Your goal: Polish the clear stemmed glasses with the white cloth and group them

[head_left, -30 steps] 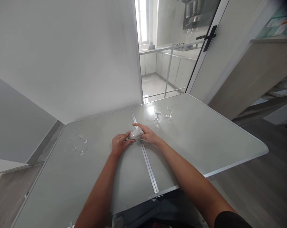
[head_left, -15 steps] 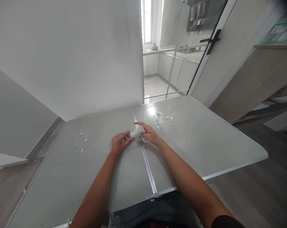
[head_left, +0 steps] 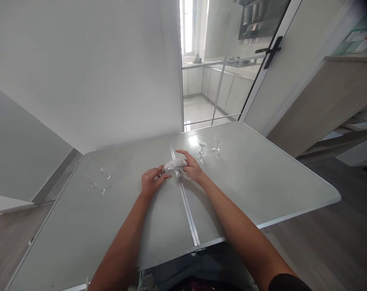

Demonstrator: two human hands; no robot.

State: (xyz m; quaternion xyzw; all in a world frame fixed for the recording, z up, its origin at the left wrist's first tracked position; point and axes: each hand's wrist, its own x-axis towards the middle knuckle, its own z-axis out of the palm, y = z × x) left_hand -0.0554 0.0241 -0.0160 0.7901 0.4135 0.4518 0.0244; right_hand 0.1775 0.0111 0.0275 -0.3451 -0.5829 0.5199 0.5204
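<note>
Near the table's middle seam, my left hand [head_left: 151, 180] is closed around the narrow end of a clear glass [head_left: 161, 174]; most of the glass is hidden by fingers and white material. My right hand [head_left: 193, 167] grips a white cloth or tissue [head_left: 175, 164] against the glass, its index finger stretched out above. Whether the cloth lies inside or around the bowl, I cannot tell. Beyond my right hand, a clear stemmed glass [head_left: 202, 146] stands upright, with another stemmed glass [head_left: 217, 144] just right of it.
Several clear glasses [head_left: 102, 181] are on the left part of the pale table [head_left: 247, 190], their outlines faint. A metal seam [head_left: 187, 210] runs across the tabletop. A white wall [head_left: 125, 81] and a glass door [head_left: 213, 89] border the far edge.
My right index finger has lifted and the white cloth has turned to lie more level between my hands. My left hand has stayed almost in place.
</note>
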